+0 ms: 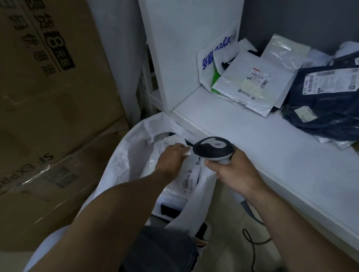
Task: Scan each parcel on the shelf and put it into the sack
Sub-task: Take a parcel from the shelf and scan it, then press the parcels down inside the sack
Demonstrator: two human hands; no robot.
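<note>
A white woven sack (125, 153) stands open below the white shelf (259, 142). My left hand (171, 158) reaches into the sack's mouth and holds a white parcel (189, 177) labelled 3005, which lies on other white parcels inside. My right hand (233, 172) grips a black and grey barcode scanner (213, 149) just above the sack's right rim, by the shelf's front edge. On the shelf lie a white parcel with a printed label (251, 83), a white bag with blue lettering (215, 52), a clear-fronted mailer (286, 49) and a dark navy parcel (331, 100).
Large brown cardboard boxes (39, 82) stack up on the left, close to the sack. A white upright panel (182, 39) bounds the shelf on its left. The scanner's black cable (251, 242) loops over the floor below the shelf. My dark trouser leg (160, 256) is at the bottom.
</note>
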